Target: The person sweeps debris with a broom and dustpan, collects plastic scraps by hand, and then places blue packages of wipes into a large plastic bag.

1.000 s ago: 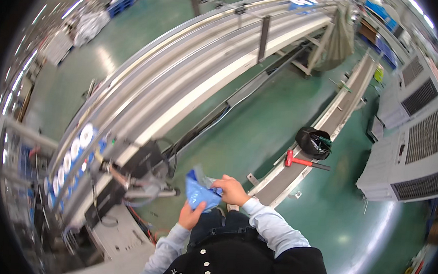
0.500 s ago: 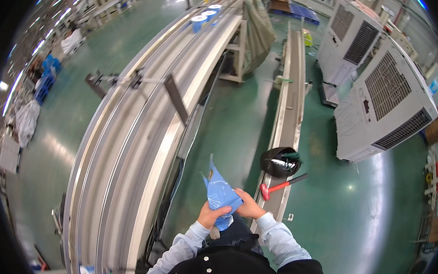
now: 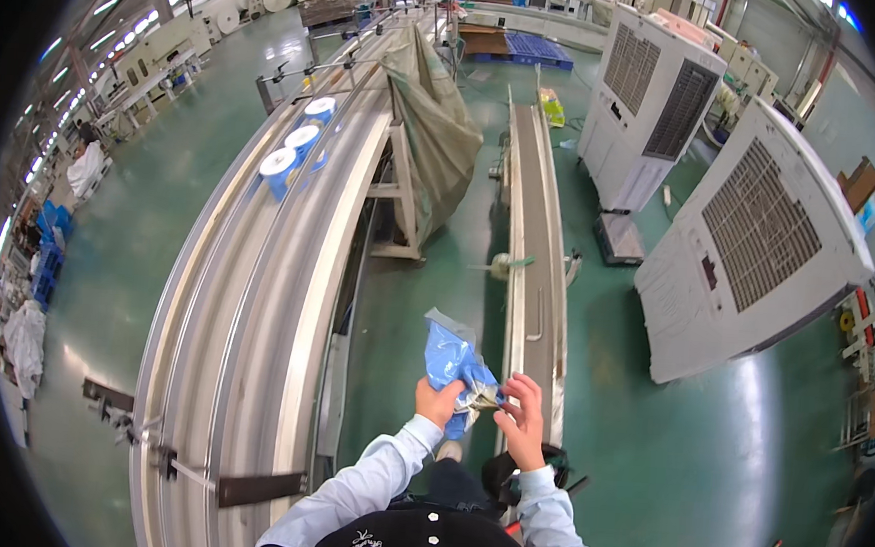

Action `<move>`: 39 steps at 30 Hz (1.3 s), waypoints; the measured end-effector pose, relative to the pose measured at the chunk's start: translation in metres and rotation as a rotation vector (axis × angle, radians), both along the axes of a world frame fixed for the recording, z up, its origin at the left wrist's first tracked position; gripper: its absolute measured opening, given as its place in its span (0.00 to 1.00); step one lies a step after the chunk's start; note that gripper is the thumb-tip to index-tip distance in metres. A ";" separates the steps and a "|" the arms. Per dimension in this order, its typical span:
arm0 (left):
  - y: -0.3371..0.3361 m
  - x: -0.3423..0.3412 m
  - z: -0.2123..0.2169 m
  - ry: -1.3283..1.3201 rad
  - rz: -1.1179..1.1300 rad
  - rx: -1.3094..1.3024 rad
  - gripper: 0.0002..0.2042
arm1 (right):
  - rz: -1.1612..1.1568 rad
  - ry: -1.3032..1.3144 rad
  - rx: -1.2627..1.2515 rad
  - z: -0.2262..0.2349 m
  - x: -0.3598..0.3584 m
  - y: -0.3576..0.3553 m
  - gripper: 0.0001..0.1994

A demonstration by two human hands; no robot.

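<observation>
Crumpled blue plastic bag (image 3: 450,360) held at chest height before wearer, above green floor (image 3: 427,273); left hand (image 3: 438,404) gripping bag's lower bunch; right hand (image 3: 521,417) pinching same bunch from right side; bag judged light, limp, slippery; best held at gathered neck; narrow grey conveyor rail (image 3: 534,249) just beside right hand; long steel conveyor (image 3: 256,293) left; open aisle between.

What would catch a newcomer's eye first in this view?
The blue bag, low in the centre, held by the left hand and the right hand. Next, two big white cooler units stand on the green floor to the right. A long metal conveyor curves up the left side, carrying blue-and-white rolls far along it.
</observation>
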State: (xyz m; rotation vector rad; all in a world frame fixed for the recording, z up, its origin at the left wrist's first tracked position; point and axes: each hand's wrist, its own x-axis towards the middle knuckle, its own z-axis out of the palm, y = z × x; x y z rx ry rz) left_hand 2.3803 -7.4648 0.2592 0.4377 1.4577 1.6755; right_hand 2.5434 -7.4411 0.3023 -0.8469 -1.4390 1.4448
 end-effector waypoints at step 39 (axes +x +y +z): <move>0.848 -0.586 -0.195 0.560 0.336 -0.691 0.52 | -0.566 -0.747 -0.425 -0.010 -0.172 0.364 0.13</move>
